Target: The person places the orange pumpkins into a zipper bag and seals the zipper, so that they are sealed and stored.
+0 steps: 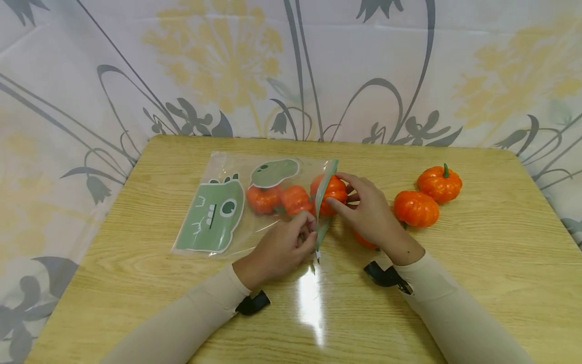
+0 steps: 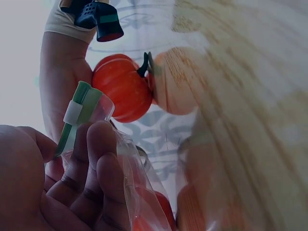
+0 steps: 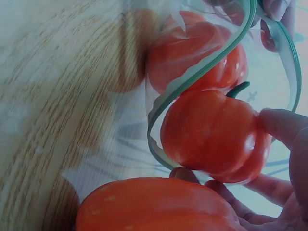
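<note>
Beige sleeves cross the near side of the wooden counter. The left hand pinches the near end of the clear bag at its mouth; the left wrist view shows a white slider there close up. One loose pumpkin lies mostly hidden beneath the right wrist. The right hand grips another pumpkin, partly inside the open mouth; its dark stem shows in the right wrist view, not from the head. Two bagged pumpkins lie left of it. Farther right sit two more pumpkins, close together. Flowered cloth hangs beyond.
</note>
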A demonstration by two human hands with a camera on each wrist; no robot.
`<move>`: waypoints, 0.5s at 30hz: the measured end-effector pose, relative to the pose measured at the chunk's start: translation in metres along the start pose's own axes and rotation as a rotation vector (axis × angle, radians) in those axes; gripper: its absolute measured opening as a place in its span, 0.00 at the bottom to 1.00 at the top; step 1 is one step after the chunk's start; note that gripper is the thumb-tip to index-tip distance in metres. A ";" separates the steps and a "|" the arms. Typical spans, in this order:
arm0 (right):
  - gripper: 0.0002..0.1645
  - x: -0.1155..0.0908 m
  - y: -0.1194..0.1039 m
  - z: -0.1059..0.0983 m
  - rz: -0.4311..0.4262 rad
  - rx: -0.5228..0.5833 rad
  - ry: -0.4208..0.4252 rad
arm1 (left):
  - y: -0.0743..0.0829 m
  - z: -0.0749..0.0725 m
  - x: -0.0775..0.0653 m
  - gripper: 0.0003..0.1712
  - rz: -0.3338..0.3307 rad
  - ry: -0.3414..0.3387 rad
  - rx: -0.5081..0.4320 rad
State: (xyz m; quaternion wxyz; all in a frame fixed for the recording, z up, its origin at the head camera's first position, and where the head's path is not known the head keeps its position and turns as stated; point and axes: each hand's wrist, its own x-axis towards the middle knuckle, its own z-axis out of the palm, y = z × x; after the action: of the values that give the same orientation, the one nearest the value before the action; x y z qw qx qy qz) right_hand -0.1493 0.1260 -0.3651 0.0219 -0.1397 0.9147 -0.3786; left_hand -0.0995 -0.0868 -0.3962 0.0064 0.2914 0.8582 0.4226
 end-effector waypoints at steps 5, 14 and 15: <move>0.37 0.000 0.002 0.000 -0.007 -0.018 -0.040 | -0.001 0.001 0.000 0.03 0.000 -0.003 0.005; 0.30 -0.001 0.006 0.005 -0.001 0.002 -0.058 | 0.000 0.001 -0.001 0.03 -0.013 -0.017 0.025; 0.29 -0.001 0.006 0.005 -0.004 -0.001 -0.056 | 0.000 0.002 -0.001 0.04 -0.014 -0.020 0.029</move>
State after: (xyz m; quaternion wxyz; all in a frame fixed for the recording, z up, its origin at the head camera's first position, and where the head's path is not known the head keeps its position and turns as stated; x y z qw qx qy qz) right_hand -0.1486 0.1265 -0.3732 0.0466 -0.1521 0.9137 -0.3739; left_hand -0.0983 -0.0858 -0.3970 0.0137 0.2894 0.8661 0.4073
